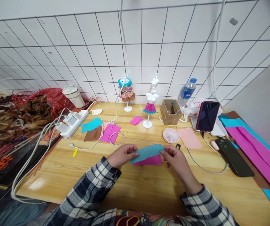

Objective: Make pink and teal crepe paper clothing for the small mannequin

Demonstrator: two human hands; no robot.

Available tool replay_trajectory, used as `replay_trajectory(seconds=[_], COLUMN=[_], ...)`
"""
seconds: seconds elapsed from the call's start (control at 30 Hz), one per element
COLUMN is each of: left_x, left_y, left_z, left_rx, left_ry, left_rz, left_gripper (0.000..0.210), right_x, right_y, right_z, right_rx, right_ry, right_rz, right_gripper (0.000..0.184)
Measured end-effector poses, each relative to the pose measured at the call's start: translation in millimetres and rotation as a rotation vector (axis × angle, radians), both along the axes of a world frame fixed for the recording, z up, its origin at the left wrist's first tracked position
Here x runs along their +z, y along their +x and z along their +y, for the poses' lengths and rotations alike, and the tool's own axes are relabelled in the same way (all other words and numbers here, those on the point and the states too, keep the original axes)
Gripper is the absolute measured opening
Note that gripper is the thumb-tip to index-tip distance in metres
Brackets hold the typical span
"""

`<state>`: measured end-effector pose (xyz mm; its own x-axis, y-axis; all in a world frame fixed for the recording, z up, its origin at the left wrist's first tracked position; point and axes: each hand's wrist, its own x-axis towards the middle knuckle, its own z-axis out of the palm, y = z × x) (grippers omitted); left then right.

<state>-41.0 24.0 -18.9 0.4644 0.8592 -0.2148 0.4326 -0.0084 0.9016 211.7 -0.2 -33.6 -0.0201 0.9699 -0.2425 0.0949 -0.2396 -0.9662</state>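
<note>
A strip of turquoise crepe paper (147, 152) is stretched between my two hands above the table. My left hand (123, 155) pinches its left end between thumb and fingers. At the right end, my right hand (173, 157) grips the corner the same way. Beneath the strip shows a magenta paper piece (149, 161), partly covered by it; whether a hand touches it I cannot tell. Beyond my hands stands a small white mannequin (151, 96) wearing a magenta skirt with a turquoise hem (150, 108). Another mannequin (126, 91) to its left wears a turquoise, pink and brown paper outfit.
A pink dish of beads (172, 135), a cardboard box (170, 113) and a water bottle (187, 92) stand at the back right. A phone (235, 158) lies at right, near long paper strips (257, 150). At left are paper pieces (92, 133), a power strip (73, 124) and cables.
</note>
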Motion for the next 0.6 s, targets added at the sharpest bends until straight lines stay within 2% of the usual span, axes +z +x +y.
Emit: replay_trajectory(seconds=[0.13, 0.23, 0.6], left_x=[-11.2, -17.6, -40.3], left_y=[2, 4, 5], left_z=[8, 12, 15], left_rx=[0.091, 0.149, 0.211], left_ry=[0.066, 0.136, 0.312], left_rz=[0.118, 0.206, 0.359], left_gripper=[0.025, 0.020, 0.019], right_x=[-18.4, -25.8, -31.4], right_y=[3, 5, 8], right_z=[0, 4, 6], right_rx=[-0.008, 0.005, 0.074], right_ry=[0.107, 0.136, 0.236], right_rz=[-0.260, -0.450, -0.790], right_gripper=[0.031, 0.031, 0.021])
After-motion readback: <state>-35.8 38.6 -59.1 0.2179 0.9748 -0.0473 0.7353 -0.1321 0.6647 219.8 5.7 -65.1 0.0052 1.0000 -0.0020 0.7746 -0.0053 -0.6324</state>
